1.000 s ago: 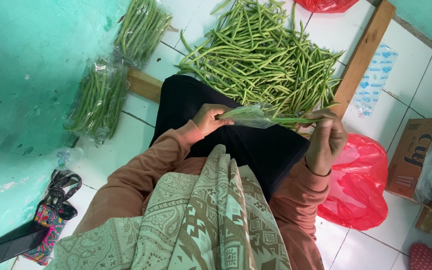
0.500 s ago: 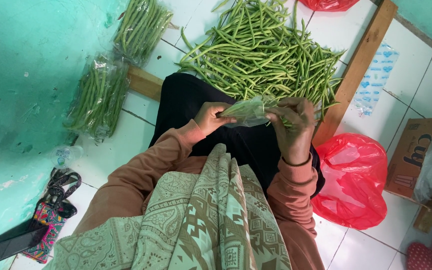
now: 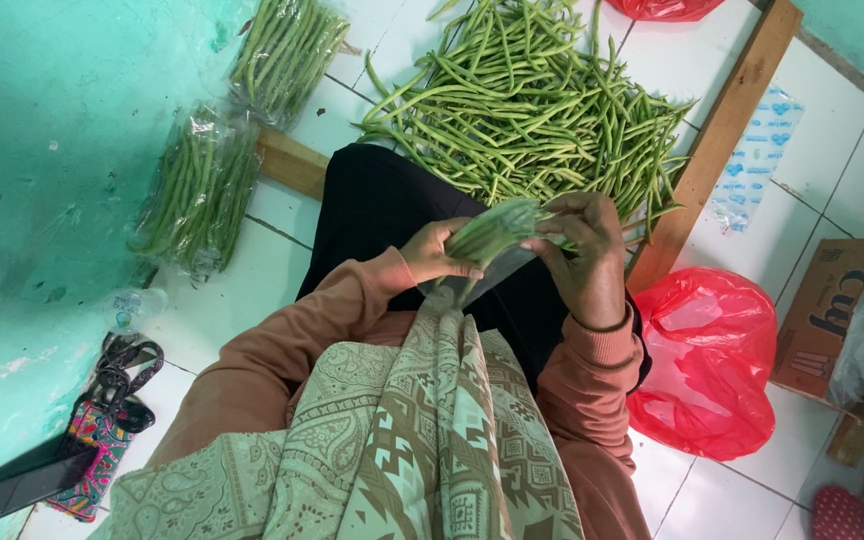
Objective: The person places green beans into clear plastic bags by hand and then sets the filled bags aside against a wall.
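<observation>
While the loose bean pile point(image 3: 527, 95) is lying just beyond it, the left hand point(image 3: 439, 252) and right hand point(image 3: 582, 255) are both gripping a bean bundle point(image 3: 492, 230), apparently in clear plastic.

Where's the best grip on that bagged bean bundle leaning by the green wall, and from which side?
Grip the nearer bagged bundle across its middle, coming from the open tile side: it is long and slim, its far flank lies against the green wall, and the loose plastic may slip.
</observation>
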